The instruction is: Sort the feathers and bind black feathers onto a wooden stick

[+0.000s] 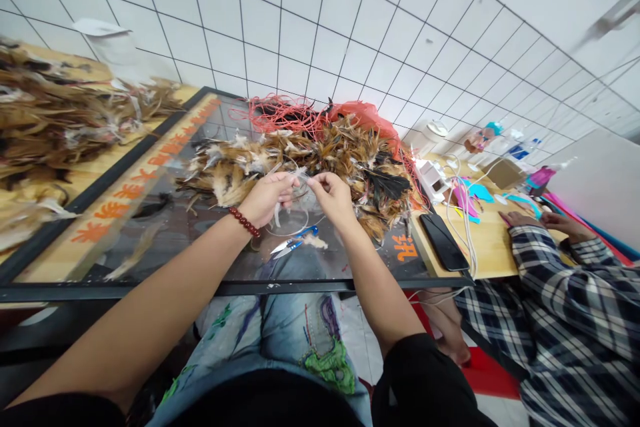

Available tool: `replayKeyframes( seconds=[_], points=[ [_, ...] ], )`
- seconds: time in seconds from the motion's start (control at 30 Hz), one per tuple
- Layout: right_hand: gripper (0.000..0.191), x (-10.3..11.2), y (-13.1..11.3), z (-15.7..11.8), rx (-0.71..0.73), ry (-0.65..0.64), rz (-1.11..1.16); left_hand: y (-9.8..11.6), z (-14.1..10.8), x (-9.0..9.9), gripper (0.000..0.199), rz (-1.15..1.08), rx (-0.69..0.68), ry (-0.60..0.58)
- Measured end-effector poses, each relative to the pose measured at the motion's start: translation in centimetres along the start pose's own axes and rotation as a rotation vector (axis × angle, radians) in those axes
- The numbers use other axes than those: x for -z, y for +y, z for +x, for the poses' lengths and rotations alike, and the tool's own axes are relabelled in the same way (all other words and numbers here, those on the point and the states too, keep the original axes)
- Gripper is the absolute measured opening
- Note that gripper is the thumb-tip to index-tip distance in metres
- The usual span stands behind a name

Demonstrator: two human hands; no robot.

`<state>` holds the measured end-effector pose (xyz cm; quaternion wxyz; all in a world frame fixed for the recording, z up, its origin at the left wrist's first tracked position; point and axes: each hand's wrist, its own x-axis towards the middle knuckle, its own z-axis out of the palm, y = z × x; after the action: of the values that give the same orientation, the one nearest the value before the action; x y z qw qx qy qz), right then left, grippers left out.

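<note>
My left hand (273,197), with a beaded bracelet at the wrist, is closed in a pinch near the middle of the table. Just right of it my right hand (331,195) pinches too, fingertips close to the left ones. Both grip a thin whitish string (306,213), which loops down below the fingers; a pale fluffy bit, perhaps a feather base, shows between the fingertips. Under the hands lie blue-handled thread snips (294,242), blades pointing left. Behind the hands spreads a pile of brown and black feathers (345,147).
More brown feathers (60,117) are heaped at the left. Red string (285,117) and a red plastic bag (367,117) lie behind the pile. A black phone (443,242) and a white cable are on the right. A co-worker in a plaid sleeve (545,260) sits beside me.
</note>
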<state>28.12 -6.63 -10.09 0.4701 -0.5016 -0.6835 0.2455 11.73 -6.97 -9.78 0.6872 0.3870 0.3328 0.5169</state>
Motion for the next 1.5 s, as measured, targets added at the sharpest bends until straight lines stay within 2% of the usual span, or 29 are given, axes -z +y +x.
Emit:
replayKeyframes(
  seconds=[0.07,0.13,0.23,0.4,0.53,0.6,0.77,0.9,1.03,1.17,1.33,1.5],
  points=[
    [0.019,0.3,0.2,-0.2,-0.056,-0.118,-0.27,0.2,0.2,0.1,0.017,-0.025,-0.041,0.106],
    [0.018,0.3,0.4,-0.4,-0.115,-0.246,-0.45,0.3,0.2,0.1,0.015,-0.047,-0.06,0.175],
    [0.013,0.2,0.6,-0.5,-0.147,-0.341,-0.465,0.5,0.2,0.0,0.015,-0.064,-0.061,0.222],
    [0.015,0.0,0.5,-0.1,-0.092,-0.169,-0.072,0.4,0.2,-0.1,0.017,-0.062,-0.126,0.275],
    [0.017,-0.3,0.2,0.0,-0.086,-0.118,0.201,0.3,0.3,-0.3,0.015,-0.021,-0.177,0.293],
    [0.019,-0.4,0.0,0.1,-0.117,-0.083,0.297,0.2,0.3,-0.4,0.016,0.001,-0.189,0.293],
    [0.05,-0.1,-0.4,0.5,-0.191,0.066,0.504,0.1,0.4,-0.5,0.016,-0.004,-0.192,0.353],
    [0.047,0.2,-0.3,0.7,-0.209,0.075,0.551,0.4,0.4,-0.3,0.015,-0.095,-0.204,0.414],
    [0.03,-0.5,-0.3,0.3,-0.163,0.103,0.491,0.3,0.3,-0.3,0.015,-0.08,-0.161,0.361],
    [0.026,-1.4,-0.6,-0.2,-0.147,0.135,0.451,-0.2,0.2,-0.7,0.016,-0.008,-0.152,0.27],
    [0.028,-2.4,-0.4,-0.6,-0.197,0.018,0.482,-0.3,-0.1,-1.1,0.013,-0.039,-0.186,0.185],
    [0.031,-3.1,-0.5,-0.9,-0.221,-0.072,0.437,0.0,-0.2,-1.5,0.018,-0.172,-0.131,0.166]
  ],
)
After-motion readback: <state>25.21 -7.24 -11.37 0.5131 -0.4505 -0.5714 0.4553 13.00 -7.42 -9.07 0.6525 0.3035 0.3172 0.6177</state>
